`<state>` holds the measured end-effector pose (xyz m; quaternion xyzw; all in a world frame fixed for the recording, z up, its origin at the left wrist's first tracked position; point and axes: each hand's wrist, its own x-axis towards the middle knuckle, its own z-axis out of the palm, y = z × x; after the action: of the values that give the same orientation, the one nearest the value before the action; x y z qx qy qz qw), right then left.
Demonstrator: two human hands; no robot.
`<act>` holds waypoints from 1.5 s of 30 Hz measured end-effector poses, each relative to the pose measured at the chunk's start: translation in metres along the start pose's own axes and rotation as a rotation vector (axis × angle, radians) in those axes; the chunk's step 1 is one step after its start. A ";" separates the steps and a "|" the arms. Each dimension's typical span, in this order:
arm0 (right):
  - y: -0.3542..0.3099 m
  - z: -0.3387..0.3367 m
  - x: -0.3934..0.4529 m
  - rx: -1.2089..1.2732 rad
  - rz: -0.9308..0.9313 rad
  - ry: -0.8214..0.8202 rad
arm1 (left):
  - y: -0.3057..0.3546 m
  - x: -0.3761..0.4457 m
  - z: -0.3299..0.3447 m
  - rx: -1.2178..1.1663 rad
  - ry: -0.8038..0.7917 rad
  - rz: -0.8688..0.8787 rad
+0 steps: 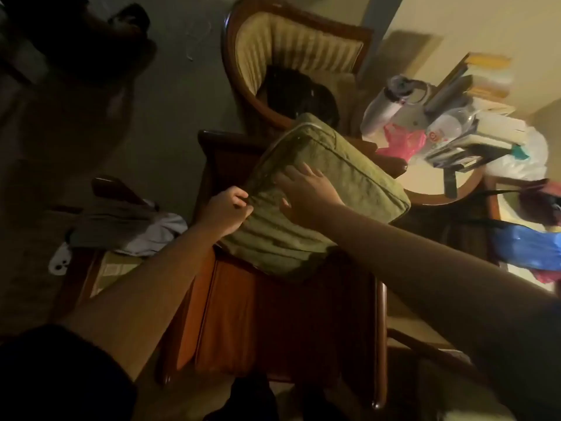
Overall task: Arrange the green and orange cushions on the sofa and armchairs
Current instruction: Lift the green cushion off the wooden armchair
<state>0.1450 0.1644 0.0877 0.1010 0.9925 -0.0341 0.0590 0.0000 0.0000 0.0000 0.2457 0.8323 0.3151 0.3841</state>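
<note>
Your green cushion (315,196) lies tilted on the orange cushion (243,314) in the near armchair (381,344); your left hand (226,212) pinches its nine-o'clock edge, fist closed; your right hand (306,192) presses flat on top, fingers spread, arm reaching from four o'clock.

Green cushion (318,189) under my hands: matt quilted cloth, piped seams. Orange cushion (243,314) near me: smooth cloth, faint sheen. Far armchair (291,53): glossy dark wood frame, ribbed cloth. Pink bag (400,141) right: shiny plastic.
</note>
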 end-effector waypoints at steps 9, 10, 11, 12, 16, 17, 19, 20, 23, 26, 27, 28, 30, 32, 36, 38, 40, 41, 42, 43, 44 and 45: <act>0.017 0.049 0.089 -0.510 -0.085 -0.219 | -0.025 0.062 0.024 0.243 0.007 -0.072; 0.020 0.053 0.088 -0.531 -0.087 -0.255 | -0.027 0.063 0.029 0.251 0.019 -0.072; 0.023 0.057 0.086 -0.532 -0.089 -0.278 | -0.029 0.063 0.034 0.252 0.025 -0.067; 0.025 0.059 0.084 -0.519 -0.088 -0.288 | -0.032 0.062 0.041 0.256 0.038 -0.051; 0.029 0.049 0.075 -0.468 -0.060 -0.276 | -0.041 0.051 0.056 0.309 0.086 0.005; 0.027 0.045 0.069 -0.466 -0.061 -0.295 | -0.041 0.045 0.060 0.308 0.080 0.008; 0.015 0.042 0.068 -0.406 -0.054 -0.303 | -0.048 0.036 0.063 0.305 0.106 -0.004; 0.007 0.039 0.063 -0.356 -0.037 -0.310 | -0.050 0.029 0.065 0.312 0.127 0.000; -0.006 0.031 0.033 -0.244 0.046 -0.306 | -0.051 -0.002 0.075 0.288 0.196 0.049; -0.015 0.024 -0.011 -0.209 0.088 -0.269 | -0.051 -0.039 0.081 0.173 0.202 0.123; -0.017 0.021 -0.026 -0.205 0.097 -0.262 | -0.053 -0.050 0.081 0.177 0.189 0.168; -0.018 0.018 -0.039 -0.194 0.106 -0.263 | -0.053 -0.059 0.082 0.196 0.173 0.224; -0.021 0.009 -0.065 -0.153 0.142 -0.265 | -0.051 -0.077 0.084 0.244 0.145 0.343; -0.023 -0.003 -0.089 -0.108 0.193 -0.243 | -0.044 -0.094 0.087 0.295 0.152 0.412; -0.022 -0.029 -0.134 -0.068 0.321 -0.202 | -0.017 -0.128 0.087 0.312 0.224 0.504; -0.022 -0.040 -0.156 -0.048 0.388 -0.173 | -0.001 -0.141 0.084 0.288 0.257 0.513; -0.025 -0.051 -0.184 0.009 0.473 -0.104 | 0.020 -0.150 0.082 0.295 0.277 0.563; -0.027 -0.054 -0.200 0.054 0.525 -0.062 | 0.032 -0.153 0.081 0.310 0.268 0.615; -0.029 -0.057 -0.217 0.098 0.578 -0.013 | 0.045 -0.157 0.080 0.337 0.246 0.681; -0.032 -0.057 -0.233 0.134 0.631 0.030 | 0.057 -0.160 0.078 0.373 0.219 0.755; -0.035 -0.058 -0.253 0.160 0.684 0.074 | 0.070 -0.165 0.078 0.412 0.190 0.834; -0.040 -0.058 -0.274 0.182 0.729 0.120 | 0.082 -0.173 0.080 0.444 0.161 0.903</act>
<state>0.3969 0.0765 0.1815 0.4543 0.8859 -0.0931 -0.0004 0.1780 -0.0299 0.1019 0.6317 0.7169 0.2831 0.0826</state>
